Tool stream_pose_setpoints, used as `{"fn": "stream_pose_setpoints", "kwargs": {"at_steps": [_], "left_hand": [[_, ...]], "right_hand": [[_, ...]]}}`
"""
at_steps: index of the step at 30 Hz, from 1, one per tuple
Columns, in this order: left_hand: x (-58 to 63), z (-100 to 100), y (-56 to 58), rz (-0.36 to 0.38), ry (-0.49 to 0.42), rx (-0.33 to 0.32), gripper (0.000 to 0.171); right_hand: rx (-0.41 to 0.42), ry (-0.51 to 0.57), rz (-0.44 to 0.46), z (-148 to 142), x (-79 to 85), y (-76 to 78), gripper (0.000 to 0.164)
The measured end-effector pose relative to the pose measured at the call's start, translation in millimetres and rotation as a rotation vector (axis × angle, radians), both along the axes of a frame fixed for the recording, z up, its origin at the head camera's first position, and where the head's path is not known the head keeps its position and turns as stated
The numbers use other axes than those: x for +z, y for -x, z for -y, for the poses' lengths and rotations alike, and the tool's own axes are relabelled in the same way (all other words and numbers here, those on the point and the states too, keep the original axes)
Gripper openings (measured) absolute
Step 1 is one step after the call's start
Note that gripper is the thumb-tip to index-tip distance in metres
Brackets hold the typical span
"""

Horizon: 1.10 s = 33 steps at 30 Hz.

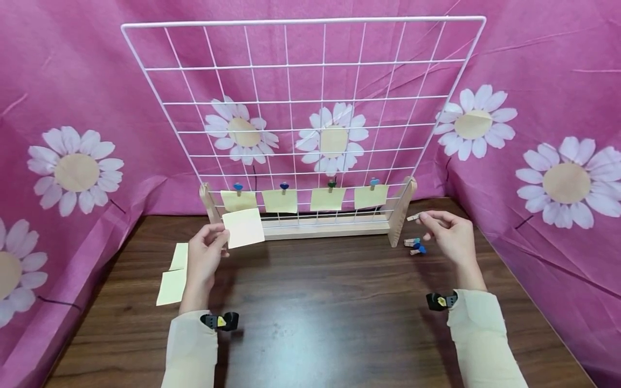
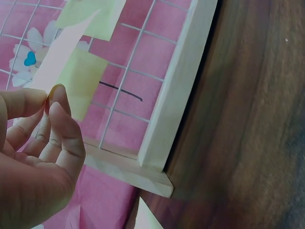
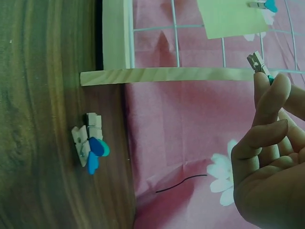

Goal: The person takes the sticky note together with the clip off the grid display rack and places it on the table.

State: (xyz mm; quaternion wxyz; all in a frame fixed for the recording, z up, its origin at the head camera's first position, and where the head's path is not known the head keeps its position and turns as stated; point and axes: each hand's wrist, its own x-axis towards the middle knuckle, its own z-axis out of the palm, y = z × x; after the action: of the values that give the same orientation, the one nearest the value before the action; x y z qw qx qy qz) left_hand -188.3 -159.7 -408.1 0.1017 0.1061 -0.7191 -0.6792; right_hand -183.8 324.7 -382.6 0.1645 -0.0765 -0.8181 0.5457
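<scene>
My left hand (image 1: 206, 253) pinches a pale yellow sticky note (image 1: 244, 228) by its edge, held up in front of the white wire grid (image 1: 305, 129). Between thumb and forefinger of my right hand (image 1: 451, 237) is a small wooden clothespin (image 1: 413, 217), its wooden tip pointing out; the right wrist view shows a bit of green at its held end. Several yellow notes hang in a row low on the grid, among them one note (image 1: 328, 199) under a dark green clothespin (image 1: 332, 184) and another (image 1: 371, 196) under a light blue clothespin (image 1: 374, 182).
Loose clothespins with blue and teal hearts (image 1: 415, 248) lie on the brown table (image 1: 310, 302), right of the grid's wooden stand (image 1: 400, 215). Two more notes (image 1: 171, 286) lie on the left, partly behind the left hand. Pink flowered cloth (image 1: 97, 97) surrounds the table.
</scene>
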Motion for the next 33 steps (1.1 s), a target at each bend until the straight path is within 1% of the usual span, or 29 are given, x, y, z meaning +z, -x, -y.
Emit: {"fn": "stream_pose_setpoints", "kwargs": {"at_steps": [4, 11, 15, 20, 23, 27, 33], "left_hand": [[-5.8, 4, -0.8, 0.015, 0.016, -0.004, 0.024], [-17.5, 10, -0.9, 0.051, 0.027, 0.011, 0.023], [-22.9, 14, -0.9, 0.077, 0.041, 0.011, 0.023], [-28.8, 19, 1.1, 0.131, 0.067, -0.018, 0.025], [-32.4, 21, 1.6, 0.151, 0.076, -0.029, 0.025], [-35.4, 22, 1.1, 0.161, 0.090, -0.040, 0.024], [-36.1, 25, -0.3, 0.174, 0.113, -0.049, 0.026]], "right_hand": [[0.000, 0.028, 0.020, -1, -4.3, -0.9, 0.028], [0.007, 0.131, 0.033, -5, -17.7, -0.1, 0.007], [0.009, 0.166, 0.074, -8, -27.1, 0.0, 0.011], [-0.013, 0.153, 0.095, -12, -36.3, -0.7, 0.022], [-0.010, 0.150, 0.105, -15, -40.8, -1.4, 0.025], [-0.009, 0.162, 0.126, -19, -47.0, -2.9, 0.022], [-0.042, 0.150, 0.157, -24, -53.8, -5.3, 0.008]]}}
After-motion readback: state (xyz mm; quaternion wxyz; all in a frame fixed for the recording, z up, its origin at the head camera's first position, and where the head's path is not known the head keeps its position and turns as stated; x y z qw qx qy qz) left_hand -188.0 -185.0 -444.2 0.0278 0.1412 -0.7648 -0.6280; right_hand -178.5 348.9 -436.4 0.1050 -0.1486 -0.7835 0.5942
